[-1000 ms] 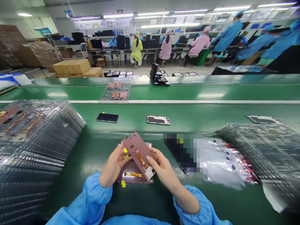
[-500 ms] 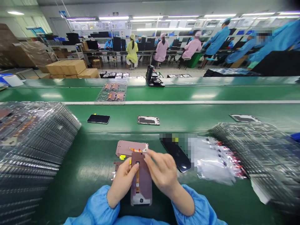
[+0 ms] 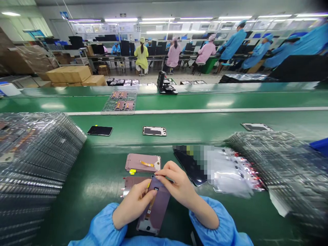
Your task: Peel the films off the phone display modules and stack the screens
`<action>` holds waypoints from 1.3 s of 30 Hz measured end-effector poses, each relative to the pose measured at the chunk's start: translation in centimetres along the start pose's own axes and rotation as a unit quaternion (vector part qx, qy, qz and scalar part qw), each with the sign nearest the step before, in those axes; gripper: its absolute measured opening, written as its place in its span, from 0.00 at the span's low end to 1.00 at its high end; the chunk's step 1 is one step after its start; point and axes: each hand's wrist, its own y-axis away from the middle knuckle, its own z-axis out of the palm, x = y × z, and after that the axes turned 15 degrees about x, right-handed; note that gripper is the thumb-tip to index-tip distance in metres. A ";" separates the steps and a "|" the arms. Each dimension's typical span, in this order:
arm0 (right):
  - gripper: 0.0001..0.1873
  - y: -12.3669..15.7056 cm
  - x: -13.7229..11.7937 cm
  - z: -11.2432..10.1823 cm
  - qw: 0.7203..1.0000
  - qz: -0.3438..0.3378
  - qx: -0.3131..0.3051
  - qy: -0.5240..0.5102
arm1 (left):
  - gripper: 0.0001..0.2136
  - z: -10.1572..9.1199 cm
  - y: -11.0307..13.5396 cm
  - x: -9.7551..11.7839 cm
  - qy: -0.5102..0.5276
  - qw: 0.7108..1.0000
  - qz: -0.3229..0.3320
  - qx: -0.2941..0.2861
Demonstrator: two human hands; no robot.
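Observation:
A brownish-pink phone screen panel (image 3: 160, 208) with a flex cable along its back is tilted in front of me. My left hand (image 3: 134, 201) grips its left edge between thumb and fingers. At its upper end, my right hand (image 3: 176, 181) pinches the top edge or corner; whether a thin film is between the fingertips is too small to tell. Just beyond lies a stack of similar screen panels (image 3: 135, 161) with an orange flex cable and a yellow tab. Another panel (image 3: 130, 182) is partly hidden behind my left hand. A black phone screen (image 3: 188, 165) lies to the right.
Stacked clear plastic trays stand at left (image 3: 38, 153) and right (image 3: 287, 160). Clear plastic bags (image 3: 230, 174) lie beside the right stack. On the green conveyor belt (image 3: 194, 131) are a dark phone (image 3: 99, 130), a phone frame (image 3: 154, 131) and a tray of panels (image 3: 120, 100). Several people work beyond.
The held panel has tilted, its lower end swinging left and its top slightly right and down. My right fingers have closed in at its top edge. The phones on the belt appear shifted left.

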 end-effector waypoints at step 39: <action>0.14 3.3 15.1 -20.4 0.805 0.352 0.350 0.324 | 0.17 -6.5 -5.7 4.7 0.176 0.955 -0.147 0.190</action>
